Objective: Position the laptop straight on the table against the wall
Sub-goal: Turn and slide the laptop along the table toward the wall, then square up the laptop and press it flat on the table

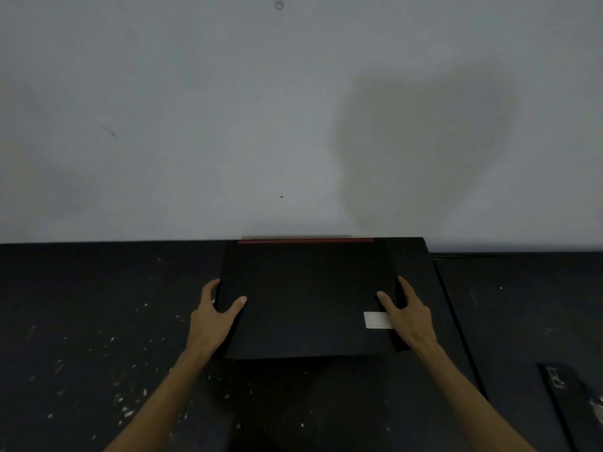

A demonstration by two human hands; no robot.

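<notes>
— Location of the laptop point(306, 298)?

— Closed, flat on the black table point(81, 305), rear red edge point(306, 240) at the grey wall point(228, 125). Its sides run roughly square to the wall.

— Hand status?

— Left hand point(213, 316) grasps the left side: thumb on the lid, fingers wrapped over the edge. Right hand point(408, 313) grasps the right side the same way, thumb beside the pale sticker point(375, 320).

— Other items?

— A dark phone point(566, 391) lies well apart, at the lower right.
</notes>
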